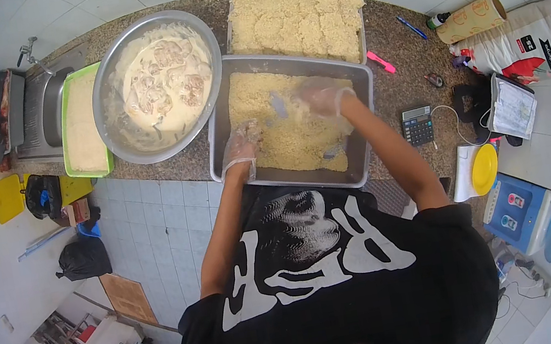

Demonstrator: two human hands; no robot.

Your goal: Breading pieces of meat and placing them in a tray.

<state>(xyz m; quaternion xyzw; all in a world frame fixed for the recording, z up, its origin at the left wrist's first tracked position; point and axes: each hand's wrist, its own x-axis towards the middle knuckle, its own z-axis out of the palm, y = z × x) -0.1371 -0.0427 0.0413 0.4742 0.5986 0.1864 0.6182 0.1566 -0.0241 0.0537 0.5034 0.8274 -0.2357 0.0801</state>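
A deep grey tray (369, 112) of pale yellow breadcrumbs (279, 149) lies right in front of me. My left hand (241, 146), in a clear plastic glove, is at the tray's left side. Crumbs cover its fingers, so their grip is unclear. My right hand (323, 97), gloved too, is over the right part of the crumbs and smeared by motion. Bare patches of tray bottom show between the crumbs. Left of the tray stands a big metal bowl (108, 120) with raw meat pieces (176, 79) in creamy white batter. Behind, another tray (362, 30) holds rows of crumb-coated pieces (293, 16).
At left, a green tray (69, 144) of fine pale crumbs sits beside the steel sink (47, 112). On the right lie a pink tool (381, 62), a blue pen (412, 27), a calculator (418, 126), a yellow plate (484, 170) and a white sack (517, 48).
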